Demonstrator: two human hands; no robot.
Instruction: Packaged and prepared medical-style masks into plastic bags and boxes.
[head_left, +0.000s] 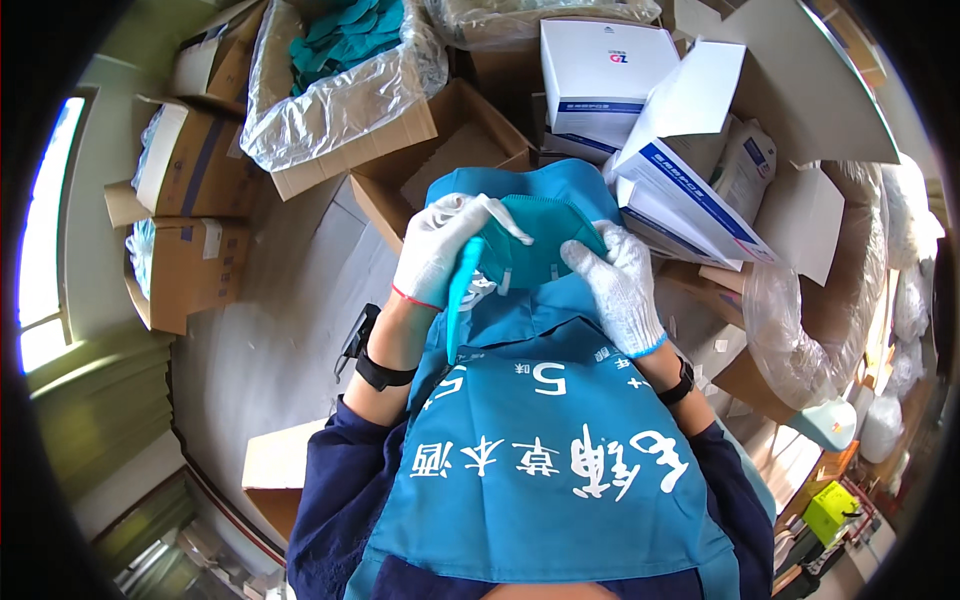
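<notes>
A teal face mask [550, 235] is stretched between my two white-gloved hands, above the blue apron on my lap. My left hand [438, 240] grips its left end, fingers bent over the top edge. My right hand [618, 285] pinches the right end, with the thumb on the near face. From under my left hand hangs a narrow teal piece [460, 300], seen edge-on; whether it is a second mask I cannot tell. Small pale tabs show on the mask's lower part.
At the far left stands a plastic-lined carton [345, 140] heaped with teal masks [350, 40]. An open brown carton [385, 205] lies ahead. White boxes [610, 75] are stacked at the far right, beside a plastic-lined carton [840, 290]. More cartons [200, 260] line the left wall.
</notes>
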